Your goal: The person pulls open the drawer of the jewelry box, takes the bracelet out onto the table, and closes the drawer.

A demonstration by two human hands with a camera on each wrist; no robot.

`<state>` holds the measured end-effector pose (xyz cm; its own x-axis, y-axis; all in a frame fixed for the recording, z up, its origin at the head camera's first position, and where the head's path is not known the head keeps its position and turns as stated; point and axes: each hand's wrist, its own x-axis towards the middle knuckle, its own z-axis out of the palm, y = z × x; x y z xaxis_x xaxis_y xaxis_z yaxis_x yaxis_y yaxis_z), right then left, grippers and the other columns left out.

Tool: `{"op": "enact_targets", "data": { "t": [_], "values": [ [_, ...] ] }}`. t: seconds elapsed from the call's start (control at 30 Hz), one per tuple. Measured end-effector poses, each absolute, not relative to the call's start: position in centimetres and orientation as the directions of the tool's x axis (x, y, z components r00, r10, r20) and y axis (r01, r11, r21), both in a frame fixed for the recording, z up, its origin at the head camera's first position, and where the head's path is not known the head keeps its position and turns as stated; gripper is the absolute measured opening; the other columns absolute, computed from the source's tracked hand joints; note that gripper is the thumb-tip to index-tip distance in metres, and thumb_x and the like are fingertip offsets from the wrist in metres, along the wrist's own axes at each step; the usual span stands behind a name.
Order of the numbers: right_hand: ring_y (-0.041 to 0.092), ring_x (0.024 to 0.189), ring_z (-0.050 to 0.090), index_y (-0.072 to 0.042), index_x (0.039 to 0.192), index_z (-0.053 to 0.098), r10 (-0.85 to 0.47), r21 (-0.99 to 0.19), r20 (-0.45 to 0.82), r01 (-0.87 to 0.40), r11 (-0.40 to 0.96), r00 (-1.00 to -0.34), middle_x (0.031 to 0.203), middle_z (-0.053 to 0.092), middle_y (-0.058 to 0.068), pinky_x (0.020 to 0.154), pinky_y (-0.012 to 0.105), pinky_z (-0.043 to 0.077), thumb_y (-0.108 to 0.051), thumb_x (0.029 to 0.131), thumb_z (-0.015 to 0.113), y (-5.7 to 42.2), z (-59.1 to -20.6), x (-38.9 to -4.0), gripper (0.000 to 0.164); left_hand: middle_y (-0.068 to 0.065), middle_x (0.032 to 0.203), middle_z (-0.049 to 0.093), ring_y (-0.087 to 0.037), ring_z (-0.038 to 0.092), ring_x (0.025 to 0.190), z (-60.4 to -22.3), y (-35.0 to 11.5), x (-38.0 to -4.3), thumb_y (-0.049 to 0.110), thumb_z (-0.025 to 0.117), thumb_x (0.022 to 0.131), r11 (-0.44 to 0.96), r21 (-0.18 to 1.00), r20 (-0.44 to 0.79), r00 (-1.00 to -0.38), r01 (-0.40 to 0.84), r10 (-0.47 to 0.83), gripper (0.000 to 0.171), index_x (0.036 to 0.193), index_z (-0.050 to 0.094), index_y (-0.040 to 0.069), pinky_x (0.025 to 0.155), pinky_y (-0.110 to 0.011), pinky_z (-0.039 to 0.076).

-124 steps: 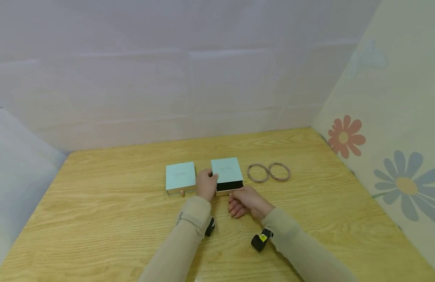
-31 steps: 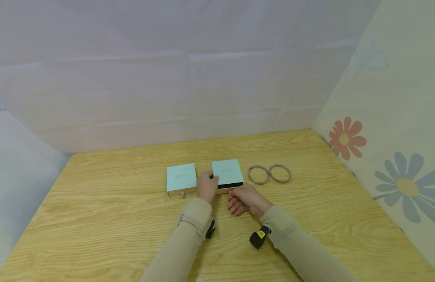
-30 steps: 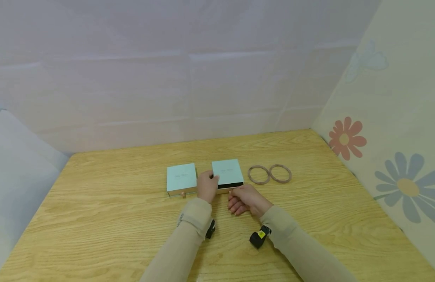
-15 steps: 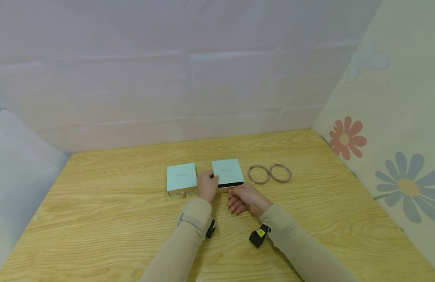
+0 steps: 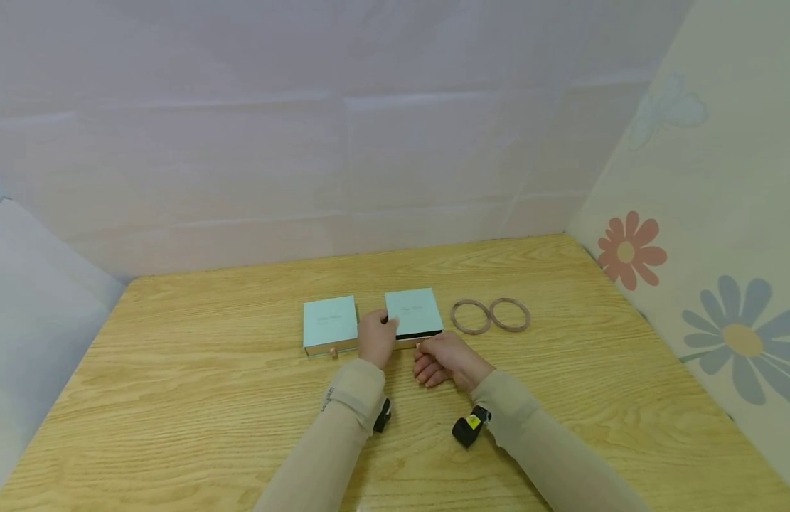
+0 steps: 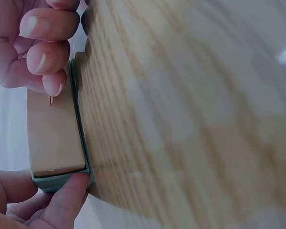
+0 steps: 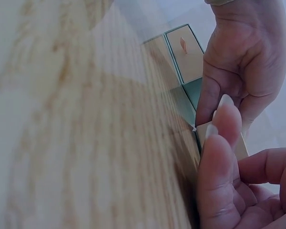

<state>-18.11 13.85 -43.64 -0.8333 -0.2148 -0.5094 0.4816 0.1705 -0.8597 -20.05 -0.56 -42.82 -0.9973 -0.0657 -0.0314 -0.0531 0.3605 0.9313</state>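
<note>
A pale mint drawer box (image 5: pixel 412 311) lies on the table with its drawer slightly out, a narrow dark strip showing inside. My left hand (image 5: pixel 376 340) grips the left side of its sleeve, thumb and fingers round the edge in the left wrist view. At the tan drawer front (image 6: pixel 56 138), my right hand (image 5: pixel 451 359) has curled fingers and seems to pinch the small pull tab (image 6: pixel 51 100), mostly hidden by the fingers. To the left sits a second mint box (image 5: pixel 330 321), its drawer in and its copper-coloured tab (image 7: pixel 183 45) showing.
Two brownish-pink bangles (image 5: pixel 470 317) lie side by side, touching, right of the gripped box. The wooden table (image 5: pixel 196 384) ends at a pale hanging sheet (image 5: pixel 273 156) behind. A flower-printed panel (image 5: pixel 714 227) borders the right side.
Since the oldest frame the drawer has slid further into the sleeve, narrowing the dark strip. The right hand has moved slightly forward with it; the left hand keeps its grip.
</note>
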Motion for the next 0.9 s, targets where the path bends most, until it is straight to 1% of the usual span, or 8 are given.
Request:
{"op": "enact_targets", "data": {
  "t": [0.3,0.63,0.9],
  "values": [
    [0.012,0.05,0.06,0.008,0.094,0.062,-0.209,-0.863,-0.504,0.478,0.166,-0.838,0.065,0.064,0.007,0.046,0.026,0.052,-0.009,0.099,0.047,13.83,-43.71,-18.2,0.023,0.001,0.057,0.017,-0.014,0.021,0.052,-42.57,-0.53,-19.9,-0.001,0.058,0.095,0.361,0.932,-0.012,-0.998,-0.035,-0.064,0.051,0.061,0.023,0.014,0.052,-0.029,0.023],
    [0.012,0.05,0.061,0.009,0.095,0.061,-0.203,-0.863,-0.504,0.48,0.157,-0.84,0.065,0.064,0.007,0.046,0.025,0.052,-0.008,0.099,0.046,13.79,-43.8,-18.38,0.023,0.001,0.058,0.016,-0.015,0.02,0.053,-42.44,-0.58,-19.86,-0.001,0.057,0.095,0.356,0.934,-0.017,-0.998,-0.037,-0.059,0.051,0.061,0.022,0.014,0.053,-0.029,0.023],
    [0.013,0.054,0.064,0.006,0.092,0.063,-0.232,-0.876,-0.482,0.458,0.151,-0.845,0.068,0.066,0.007,0.049,0.024,0.053,-0.009,0.099,0.045,13.84,-43.24,-18.19,0.025,0.001,0.058,0.016,-0.015,0.02,0.053,-42.46,-0.58,-19.89,-0.001,0.058,0.095,0.37,0.928,-0.014,-0.998,-0.035,-0.061,0.052,0.06,0.023,0.014,0.053,-0.028,0.023]
  ]
}}
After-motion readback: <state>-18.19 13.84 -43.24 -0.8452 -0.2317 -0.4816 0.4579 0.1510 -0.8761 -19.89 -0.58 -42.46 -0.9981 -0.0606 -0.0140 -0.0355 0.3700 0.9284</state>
